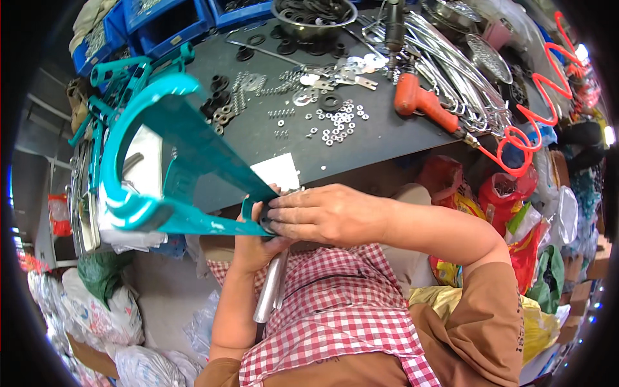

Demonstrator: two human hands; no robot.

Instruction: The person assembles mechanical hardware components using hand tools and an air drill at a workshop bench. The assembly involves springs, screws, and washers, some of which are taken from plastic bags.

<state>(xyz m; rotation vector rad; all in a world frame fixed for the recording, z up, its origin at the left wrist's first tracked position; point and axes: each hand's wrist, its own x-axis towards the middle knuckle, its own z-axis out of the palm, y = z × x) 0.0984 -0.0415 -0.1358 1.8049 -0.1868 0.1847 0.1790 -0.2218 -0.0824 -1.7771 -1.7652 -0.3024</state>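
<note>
A large teal metal frame [213, 148], curved at its wide far end, is held tilted in front of me over the near edge of the workbench. Its narrow end is between my hands. My left hand [253, 248] is closed round that end from below, its fingers partly hidden. Laid across the same end from the right, my right hand [329, 214] has its fingers wrapped over the edge beside a small black round part [267, 219]. Below my hands a silvery metal tube [267, 297] sticks out toward my apron; its upper end is hidden.
On the dark bench [361, 155] lie small nuts [342, 122], springs [282, 113] and black rings [330, 101]. An orange-handled power driver [422, 103] with a coiled red hose [545, 116] rests beside bent metal rods [451, 71]. Blue bins [169, 29] and teal frames [122, 84] stand left.
</note>
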